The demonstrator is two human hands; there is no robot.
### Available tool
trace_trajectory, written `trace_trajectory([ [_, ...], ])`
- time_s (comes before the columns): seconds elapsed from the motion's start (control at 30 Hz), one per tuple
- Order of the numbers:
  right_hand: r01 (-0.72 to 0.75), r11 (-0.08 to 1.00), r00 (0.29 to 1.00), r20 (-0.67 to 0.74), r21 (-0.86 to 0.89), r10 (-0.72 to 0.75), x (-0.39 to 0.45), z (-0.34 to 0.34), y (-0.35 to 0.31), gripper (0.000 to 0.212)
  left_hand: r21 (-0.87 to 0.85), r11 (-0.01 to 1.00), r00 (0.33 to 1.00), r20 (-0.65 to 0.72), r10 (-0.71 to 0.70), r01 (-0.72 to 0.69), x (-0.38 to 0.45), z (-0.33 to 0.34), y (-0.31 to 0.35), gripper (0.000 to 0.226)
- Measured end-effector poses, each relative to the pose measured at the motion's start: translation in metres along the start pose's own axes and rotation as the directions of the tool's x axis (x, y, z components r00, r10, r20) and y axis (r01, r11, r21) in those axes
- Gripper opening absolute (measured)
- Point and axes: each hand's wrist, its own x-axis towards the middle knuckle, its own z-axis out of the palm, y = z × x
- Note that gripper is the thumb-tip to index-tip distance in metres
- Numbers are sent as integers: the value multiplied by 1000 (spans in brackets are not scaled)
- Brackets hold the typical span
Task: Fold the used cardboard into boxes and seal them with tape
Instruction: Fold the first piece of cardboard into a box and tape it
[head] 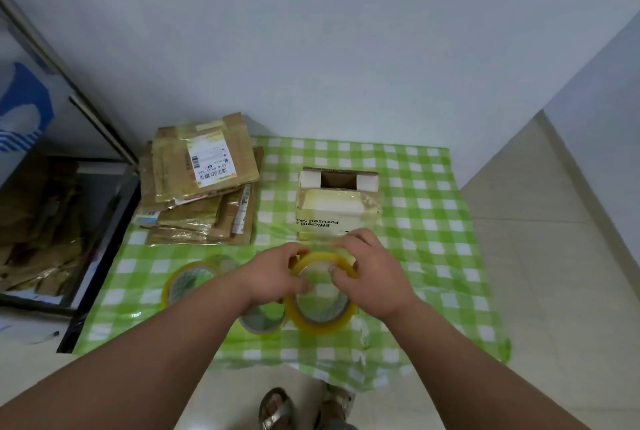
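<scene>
A yellow tape roll [323,261] is held just above the green checked tablecloth [433,256]. My left hand [277,275] grips its left rim and my right hand [372,270] pinches its right rim, fingers curled inside the ring. Right behind my hands stands a small white cardboard box [337,207] with printed text, its top flaps partly open. A stack of flattened brown cardboard [204,183] lies at the table's back left. Under my hands lie a second yellow tape roll [322,315] and a paler roll [261,320].
Another tape roll [187,282] lies left of my hands on the tablecloth. A dark bin [45,221] with crumpled cardboard sits on the floor to the left. Wall behind the table, tiled floor [554,239] to the right, sandalled feet [277,409] below the table edge.
</scene>
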Motion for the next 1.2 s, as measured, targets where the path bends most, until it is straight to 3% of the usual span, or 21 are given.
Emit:
trace_trajectory([
  [0.07, -190, 927, 975, -45, 324, 216, 2, -14, -8, 67, -162, 986, 1000, -16, 22, -24, -7, -4, 1, 60],
  [0.13, -371, 673, 909, 102, 640, 404, 2, -27, -13, 79, -348, 936, 998, -43, 39, -52, -15, -5, 3, 51],
  [0.17, -432, 583, 883, 189, 688, 430, 1, -31, -13, 80, -437, 897, 997, -63, 44, -67, -18, -5, 5, 48],
  [0.3, -493, 324, 867, 426, 807, 258, -6, -35, -10, 80, -641, 756, 990, -113, 80, -134, -27, -7, 14, 47],
  [0.43, -440, 151, 897, 442, 885, 25, -12, -44, -13, 62, -703, 694, 988, -101, 118, -155, -37, -9, 25, 47],
  [0.53, -368, 197, 927, 374, 909, 8, -12, -49, -20, 51, -575, 794, 980, -116, 159, -197, -42, -13, 30, 60],
  [0.6, -328, 313, 944, 324, 891, 68, -10, -54, -26, 37, -412, 879, 968, -172, 183, -240, -46, -19, 41, 75],
  [0.73, -294, 476, 955, 271, 829, 117, -2, -62, -28, 40, -169, 930, 935, -206, 290, -326, -51, -22, 70, 74],
  [0.8, -279, 520, 959, 262, 807, 108, 2, -65, -27, 45, 47, 946, 924, -206, 322, -320, -48, -17, 82, 67],
  [0.9, -258, 586, 962, 263, 768, 79, 7, -73, -24, 36, 275, 916, 868, -327, 375, -292, -41, -9, 92, 32],
  [0.97, -263, 611, 956, 286, 746, 62, 12, -78, -20, 30, 264, 920, 829, -412, 378, -288, -37, -7, 97, 9],
  [1.03, -268, 625, 949, 314, 733, 38, 16, -84, -14, 27, 199, 941, 825, -454, 337, -274, -32, -8, 98, 15],
  [1.2, -292, 655, 927, 376, 696, 14, 26, -104, -3, 45, -194, 950, 908, -390, 152, -243, -23, -13, 102, 18],
])
